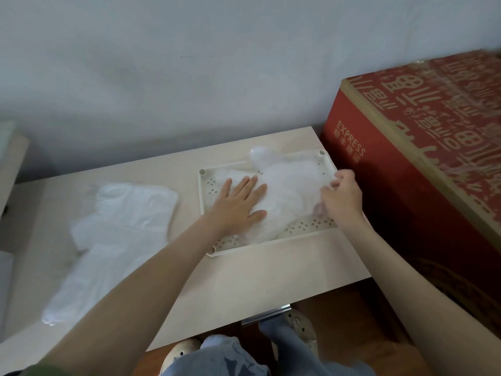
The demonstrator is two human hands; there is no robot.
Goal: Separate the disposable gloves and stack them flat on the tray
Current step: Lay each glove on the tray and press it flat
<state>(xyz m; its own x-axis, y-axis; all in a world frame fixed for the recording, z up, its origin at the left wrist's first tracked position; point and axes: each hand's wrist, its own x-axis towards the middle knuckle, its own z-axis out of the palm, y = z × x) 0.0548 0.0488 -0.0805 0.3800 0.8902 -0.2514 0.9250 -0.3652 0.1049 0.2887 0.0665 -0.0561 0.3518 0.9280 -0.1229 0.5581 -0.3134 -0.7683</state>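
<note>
A cream perforated tray (303, 229) lies on the right part of the table. Thin translucent disposable gloves (290, 183) are spread on it, one finger of plastic sticking past the tray's far rim. My left hand (241, 202) presses flat on the gloves' left side with straight fingers. My right hand (343, 194) is at the tray's right edge, fingers curled and pinching the plastic there. A second bunch of clear gloves (119, 226) lies flat on the table to the left of the tray.
The pale wooden table (244, 280) stands against a grey wall. A large red cardboard box (423, 164) marked EXPRESS stands close to the right of the tray. My legs and shoes show below the table's front edge.
</note>
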